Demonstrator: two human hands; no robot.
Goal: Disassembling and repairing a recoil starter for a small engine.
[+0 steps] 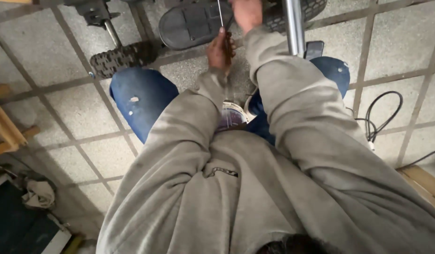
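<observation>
I look straight down over my grey hooded top and blue jeans. My left hand (220,49) is closed around a thin metal rod (220,13) that rises toward a black footplate (191,23) of a small wheeled machine. My right hand (246,13) is just above it at the top edge, fingers curled near the same rod; what it grips is hidden. A knobbly black tyre (123,57) lies left of my hands. A shiny metal tube (293,26) stands upright beside my right forearm. A round tin (231,115) sits between my knees.
The floor is grey speckled tile (71,51). A dark phone (314,48) lies near my right knee. Black cables (379,115) curl at right. Wooden pieces (5,129) stand at left, a rag (38,194) at bottom left, a board (422,181) at right.
</observation>
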